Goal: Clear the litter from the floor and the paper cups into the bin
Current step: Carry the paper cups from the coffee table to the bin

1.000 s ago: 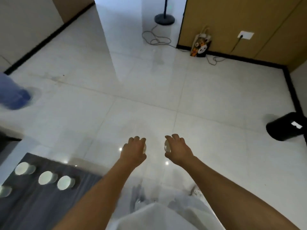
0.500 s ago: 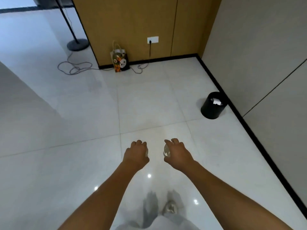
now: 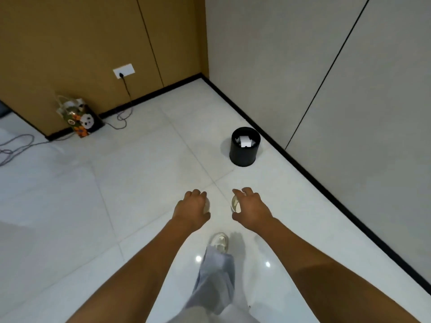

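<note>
A colourful panda-print gift bag (image 3: 80,120) leans against the brown wood-panel wall (image 3: 70,43) (below a white socket (image 3: 123,70)), grey cable (image 3: 16,145) nearby.

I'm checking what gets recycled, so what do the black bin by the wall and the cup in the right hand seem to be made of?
Bin: looks like matte black plastic or coated metal, with smooth seamless walls and little glare; the view cannot settle which. Cup in the right hand: probably paper, showing a dull off-white inside and a thin rim, mostly hidden by the fingers.
</note>
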